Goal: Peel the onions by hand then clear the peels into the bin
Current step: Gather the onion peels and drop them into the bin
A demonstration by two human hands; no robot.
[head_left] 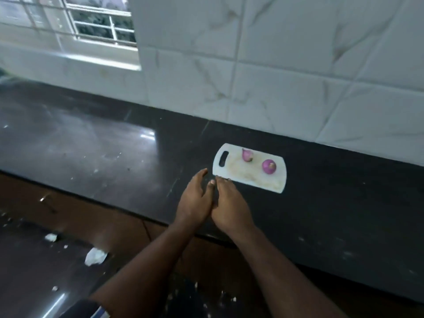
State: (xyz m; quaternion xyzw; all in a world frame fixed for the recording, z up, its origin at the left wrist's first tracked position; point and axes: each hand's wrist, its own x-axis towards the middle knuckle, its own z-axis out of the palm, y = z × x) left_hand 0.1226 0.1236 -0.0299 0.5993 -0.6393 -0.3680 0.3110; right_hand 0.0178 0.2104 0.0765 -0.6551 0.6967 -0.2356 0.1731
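A black polished countertop [91, 138] runs under a white tiled wall [275, 65]. Two purple onions [247, 154] [269, 166] sit on a white cutting board [241, 175] near the wall. The left hand [195, 200] and right hand [230, 206], fingers extended, press side by side at the board's front edge; the counter's left stretch is open.

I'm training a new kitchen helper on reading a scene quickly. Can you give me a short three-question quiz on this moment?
1. How many onions lie on the white cutting board?
2. True or false: the left hand and right hand are both holding onions.
3. Where is the board's handle slot? A) the end nearest the hands B) the end farthest from them C) no slot

Key:
1. Two: the left onion and the right onion.
2. False; the hands lie side by side on the dark counter, just short of the board.
3. A
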